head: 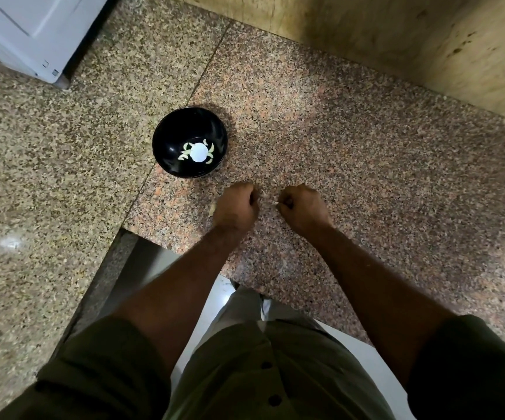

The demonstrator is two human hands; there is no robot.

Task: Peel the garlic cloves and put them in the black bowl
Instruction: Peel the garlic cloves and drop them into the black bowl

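The black bowl (pixel 166 137) stands on the granite counter, with several peeled garlic cloves (pixel 185 153) lying round a bright reflection at its bottom. In front of the bowl, my left hand (pixel 237 206) and my right hand (pixel 304 206) rest on the counter a little apart, both with fingers curled. A small pale garlic piece (pixel 263 194) pokes out at my left fingertips. Another pale garlic bit (pixel 275 203) is pinched at my right fingertips. Whether each is clove or skin is too small to tell. A pale scrap (pixel 212 209) lies just left of my left hand.
The speckled granite counter (pixel 366 153) runs in an L shape, with a cut-out edge (pixel 124 234) near my left forearm. A white appliance (pixel 30 31) stands at the back left. A tan wall (pixel 396 34) borders the counter at the back right.
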